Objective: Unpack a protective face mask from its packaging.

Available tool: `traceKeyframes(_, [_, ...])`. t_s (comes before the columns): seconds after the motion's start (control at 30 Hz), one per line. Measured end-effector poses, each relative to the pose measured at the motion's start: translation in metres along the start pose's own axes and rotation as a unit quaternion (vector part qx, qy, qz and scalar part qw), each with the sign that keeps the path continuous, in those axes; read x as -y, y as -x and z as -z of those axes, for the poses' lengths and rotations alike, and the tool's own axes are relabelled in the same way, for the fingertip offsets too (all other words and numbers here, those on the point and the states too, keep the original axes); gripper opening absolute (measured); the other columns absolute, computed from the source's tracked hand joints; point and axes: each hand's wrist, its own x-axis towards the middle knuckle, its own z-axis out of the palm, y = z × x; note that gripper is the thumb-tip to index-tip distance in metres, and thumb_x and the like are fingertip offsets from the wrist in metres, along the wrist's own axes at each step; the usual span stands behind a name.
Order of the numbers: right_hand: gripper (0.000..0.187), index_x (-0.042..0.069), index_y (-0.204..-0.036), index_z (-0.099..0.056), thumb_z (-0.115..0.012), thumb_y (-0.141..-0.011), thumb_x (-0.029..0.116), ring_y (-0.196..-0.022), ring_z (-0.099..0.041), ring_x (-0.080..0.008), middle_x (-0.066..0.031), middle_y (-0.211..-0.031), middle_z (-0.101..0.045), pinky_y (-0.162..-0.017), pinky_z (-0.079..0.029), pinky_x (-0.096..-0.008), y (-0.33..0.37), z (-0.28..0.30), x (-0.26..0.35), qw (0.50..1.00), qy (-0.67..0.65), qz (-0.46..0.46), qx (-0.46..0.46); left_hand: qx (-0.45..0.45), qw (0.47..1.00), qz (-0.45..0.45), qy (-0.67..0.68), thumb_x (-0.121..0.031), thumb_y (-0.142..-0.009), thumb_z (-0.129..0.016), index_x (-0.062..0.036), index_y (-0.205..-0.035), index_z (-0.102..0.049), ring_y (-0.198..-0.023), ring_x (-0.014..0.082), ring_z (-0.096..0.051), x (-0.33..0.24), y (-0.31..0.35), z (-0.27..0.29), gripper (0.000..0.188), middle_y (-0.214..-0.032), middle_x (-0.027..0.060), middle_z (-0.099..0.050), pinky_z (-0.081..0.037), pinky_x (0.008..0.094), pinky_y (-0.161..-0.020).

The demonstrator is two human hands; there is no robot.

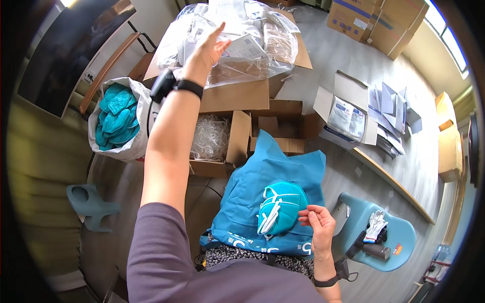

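My left hand (212, 49) is stretched out with fingers apart, over a large carton (232, 96) lined with a clear plastic bag (237, 70). White packets (246, 49) lie in the bag near the fingers; the hand holds none that I can see. On my lap, a teal cup-shaped face mask (290, 199) with white straps rests on a blue apron (247, 187). Whether several masks are nested there, I cannot tell. My right hand (319, 224) is loosely curled beside the mask's right edge, fingers slightly apart and nothing visible between them.
At left, a white sack (96, 121) holds teal masks (118, 113). Ahead stand a carton of white straps (211, 139) and an opened carton (295, 113). A box of packets (346, 121) sits on the right. Gloves (375, 226) and a dark bottle (376, 251) lie on a blue stool (399, 232).
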Motion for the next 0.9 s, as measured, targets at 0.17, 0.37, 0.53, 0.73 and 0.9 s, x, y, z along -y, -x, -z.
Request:
traceKeyframes(0.17, [0.016, -0.003, -0.108, -0.058, -0.051, -0.096, 0.005, -0.077, -0.065, -0.0153, -0.0132, -0.092, -0.069, -0.068, -0.052, -0.0268, 0.0, 0.005, -0.009, 0.998, 0.055, 0.017, -0.02, 0.123, 0.979, 0.085, -0.14, -0.019, -0.09, -0.067, 0.0007, -0.108, -0.062, -0.083, 0.0172, -0.066, 0.109, 0.119, -0.037, 0.028, -0.097, 0.013, -0.067, -0.055, 0.0252, -0.072])
traceKeyframes(0.37, [0.016, -0.001, -0.107, -0.06, -0.054, -0.095, 0.006, -0.081, -0.064, -0.0115, -0.009, -0.096, -0.069, -0.07, -0.049, -0.0236, -0.011, 0.006, -0.005, 0.994, 0.099, 0.044, -0.03, 0.214, 0.937, 0.063, -0.267, -0.016, -0.092, -0.064, -0.0017, -0.098, -0.067, -0.071, 0.0082, -0.061, 0.155, 0.261, -0.025, 0.016, -0.082, 0.0049, -0.068, -0.046, 0.0208, -0.059])
traceKeyframes(0.53, [0.016, -0.001, -0.106, -0.061, -0.06, -0.091, 0.005, -0.081, -0.064, -0.0104, -0.0086, -0.096, -0.069, -0.069, -0.05, -0.0231, -0.015, 0.01, -0.031, 0.987, 0.139, 0.063, -0.04, 0.239, 0.874, -0.047, -0.421, -0.014, -0.085, -0.072, -0.0034, -0.099, -0.068, -0.075, 0.0082, -0.062, 0.185, 0.332, -0.024, 0.018, -0.082, 0.002, -0.069, -0.046, 0.0222, -0.062])
traceKeyframes(0.73, [0.034, -0.001, -0.115, -0.057, -0.067, -0.082, -0.003, -0.08, -0.063, -0.0087, -0.0105, -0.106, -0.064, -0.067, -0.051, -0.0199, -0.002, -0.004, -0.039, 0.991, 0.101, 0.081, -0.017, 0.251, 0.803, -0.071, -0.536, -0.011, -0.073, -0.08, -0.0046, -0.105, -0.065, -0.078, 0.0121, -0.06, 0.185, 0.378, -0.022, 0.036, -0.097, 0.006, -0.061, -0.049, 0.0274, -0.063])
traceKeyframes(0.9, [0.05, -0.002, -0.12, -0.054, -0.075, -0.075, -0.004, -0.071, -0.057, -0.0061, -0.0088, -0.106, -0.06, -0.063, -0.049, -0.0198, 0.007, -0.012, -0.046, 0.996, 0.016, 0.092, -0.006, 0.22, 0.834, -0.032, -0.505, -0.006, -0.072, -0.078, -0.0045, -0.108, -0.063, -0.076, 0.0134, -0.059, 0.183, 0.394, -0.022, 0.038, -0.1, 0.0071, -0.057, -0.049, 0.0263, -0.063])
